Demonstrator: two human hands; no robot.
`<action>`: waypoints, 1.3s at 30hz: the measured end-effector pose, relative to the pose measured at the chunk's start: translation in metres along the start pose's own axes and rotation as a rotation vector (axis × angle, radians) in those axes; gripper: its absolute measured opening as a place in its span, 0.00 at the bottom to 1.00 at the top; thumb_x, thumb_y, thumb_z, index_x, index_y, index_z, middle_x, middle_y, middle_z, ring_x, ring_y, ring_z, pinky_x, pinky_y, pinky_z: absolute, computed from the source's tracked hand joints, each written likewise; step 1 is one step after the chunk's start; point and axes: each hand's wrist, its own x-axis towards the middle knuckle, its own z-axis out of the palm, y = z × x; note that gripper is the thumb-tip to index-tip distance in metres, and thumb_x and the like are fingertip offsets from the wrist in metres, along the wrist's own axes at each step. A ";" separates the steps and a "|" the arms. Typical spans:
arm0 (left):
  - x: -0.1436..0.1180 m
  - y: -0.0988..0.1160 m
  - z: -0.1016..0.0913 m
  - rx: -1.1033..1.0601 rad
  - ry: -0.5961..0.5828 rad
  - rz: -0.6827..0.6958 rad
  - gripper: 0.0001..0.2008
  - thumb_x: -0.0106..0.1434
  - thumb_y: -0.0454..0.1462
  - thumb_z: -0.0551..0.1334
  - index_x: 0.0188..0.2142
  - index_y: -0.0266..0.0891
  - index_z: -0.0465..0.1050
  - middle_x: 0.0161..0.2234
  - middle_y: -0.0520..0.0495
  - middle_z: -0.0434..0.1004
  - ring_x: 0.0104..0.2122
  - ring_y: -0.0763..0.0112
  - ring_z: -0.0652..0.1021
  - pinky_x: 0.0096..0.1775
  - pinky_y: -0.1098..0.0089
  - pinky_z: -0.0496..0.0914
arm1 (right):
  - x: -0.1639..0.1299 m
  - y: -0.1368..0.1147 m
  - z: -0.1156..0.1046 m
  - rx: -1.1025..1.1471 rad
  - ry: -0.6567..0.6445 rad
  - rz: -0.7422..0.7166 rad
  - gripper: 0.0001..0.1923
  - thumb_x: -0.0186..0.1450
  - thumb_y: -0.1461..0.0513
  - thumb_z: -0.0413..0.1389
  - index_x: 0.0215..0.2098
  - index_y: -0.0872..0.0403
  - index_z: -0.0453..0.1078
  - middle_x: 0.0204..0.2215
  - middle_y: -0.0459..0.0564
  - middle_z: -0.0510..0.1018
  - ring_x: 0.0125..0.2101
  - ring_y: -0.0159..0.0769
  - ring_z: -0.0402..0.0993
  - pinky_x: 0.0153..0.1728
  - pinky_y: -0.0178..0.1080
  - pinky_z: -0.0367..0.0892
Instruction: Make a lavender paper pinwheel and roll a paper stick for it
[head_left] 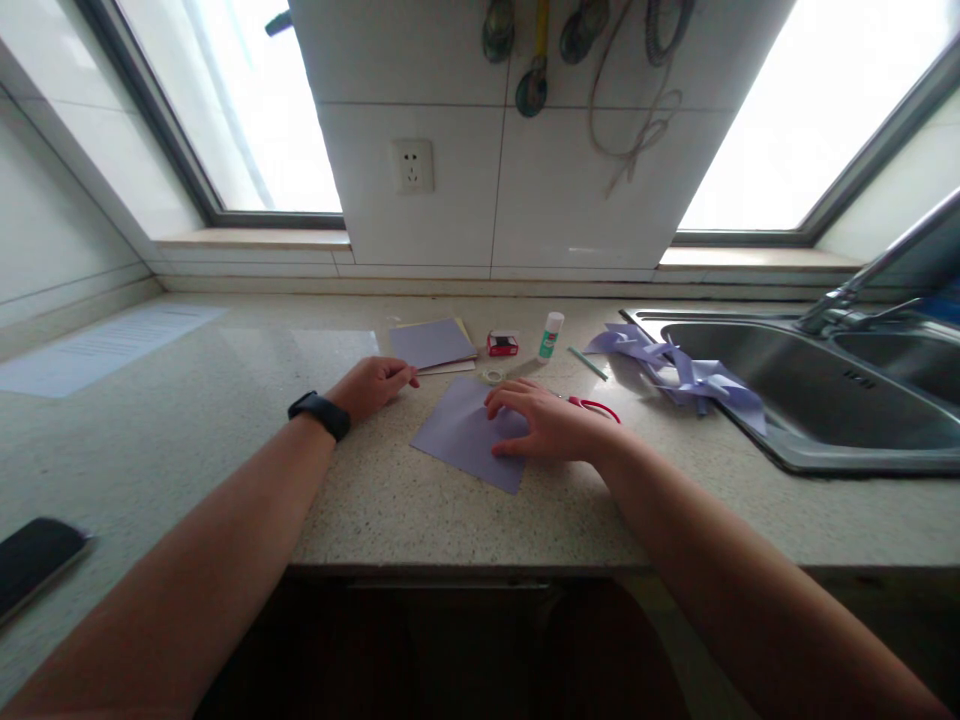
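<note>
A square sheet of purple paper (459,428) lies flat on the counter, one corner toward me. My right hand (544,422) rests on its right part, fingers bent and apart, with nothing held between them. Just left of the sheet, my left hand (375,387) is loosely curled, with nothing visible in it; a dark watch sits on that wrist. Beyond it is a small stack of paper (433,343), purple on top. A roll of clear tape (492,376) sits at the sheet's far edge. Red-handled scissors (596,406) are partly hidden behind my right hand.
Behind the sheet stand a small red box (502,345) and a glue stick (550,337), with a thin green stick (588,363) nearby. Folded purple paper pieces (686,372) overlap the rim of the sink (795,462). At left lie a printed sheet (97,345) and a dark phone-like object (39,562).
</note>
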 end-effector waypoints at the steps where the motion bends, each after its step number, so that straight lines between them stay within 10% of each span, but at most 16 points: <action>1: 0.000 -0.001 0.000 0.000 -0.002 0.000 0.14 0.72 0.44 0.61 0.44 0.34 0.74 0.36 0.48 0.77 0.29 0.72 0.77 0.32 0.68 0.76 | 0.000 -0.001 -0.001 0.006 -0.002 -0.001 0.20 0.62 0.52 0.67 0.48 0.51 0.73 0.50 0.54 0.77 0.53 0.46 0.71 0.58 0.50 0.63; 16: -0.008 0.024 -0.001 0.119 0.016 0.042 0.14 0.71 0.43 0.62 0.49 0.35 0.74 0.45 0.44 0.78 0.40 0.64 0.80 0.43 0.59 0.77 | -0.006 -0.024 -0.001 -0.044 -0.076 0.025 0.14 0.64 0.54 0.65 0.46 0.49 0.76 0.54 0.52 0.76 0.54 0.49 0.70 0.59 0.54 0.60; 26: -0.143 0.132 0.034 0.149 0.058 0.326 0.18 0.70 0.39 0.61 0.59 0.46 0.70 0.57 0.43 0.75 0.56 0.57 0.74 0.57 0.54 0.70 | -0.070 -0.087 0.021 -0.120 0.014 0.170 0.26 0.65 0.51 0.63 0.59 0.49 0.68 0.61 0.56 0.70 0.58 0.56 0.64 0.59 0.60 0.59; 32: -0.181 0.130 0.070 0.206 0.088 0.401 0.22 0.67 0.37 0.66 0.59 0.48 0.70 0.59 0.45 0.75 0.60 0.52 0.72 0.60 0.45 0.69 | -0.102 -0.112 0.039 -0.087 0.142 0.124 0.28 0.62 0.51 0.67 0.58 0.43 0.68 0.61 0.51 0.72 0.58 0.52 0.65 0.59 0.57 0.57; 39: -0.177 0.126 0.075 0.169 0.177 0.410 0.15 0.70 0.39 0.63 0.55 0.47 0.75 0.55 0.46 0.80 0.56 0.54 0.77 0.58 0.46 0.72 | -0.100 -0.121 0.047 -0.019 0.235 0.019 0.04 0.72 0.57 0.57 0.43 0.45 0.73 0.41 0.44 0.82 0.42 0.38 0.74 0.48 0.48 0.59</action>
